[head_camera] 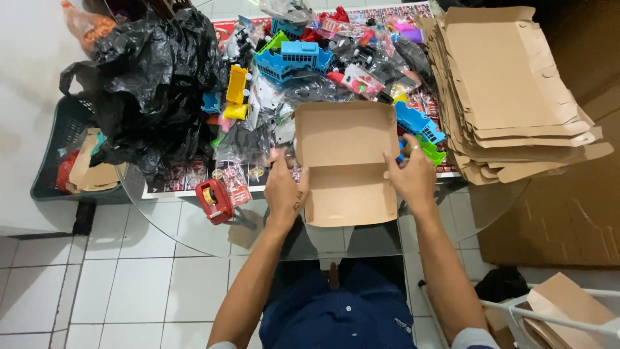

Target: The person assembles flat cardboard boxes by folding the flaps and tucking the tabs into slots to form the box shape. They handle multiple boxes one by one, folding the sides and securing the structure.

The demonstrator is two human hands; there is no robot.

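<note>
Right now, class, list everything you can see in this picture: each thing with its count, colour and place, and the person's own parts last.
Cardboard box: one, brown, open, at the table's near edge, between both hands.
Flat cardboard blanks: a stack, brown, right end of the table.
Toy pieces: many, blue, yellow, green and red, some in clear bags, heaped at the back.
Tape dispenser: one, red, near edge, beside the left hand.
Plastic bag: one, black, left of the toys.
Crate: one, dark green, on the floor at left.
Glass table: one, clear.
Left hand: holds the box's left side.
Right hand: holds the box's right side.
</note>
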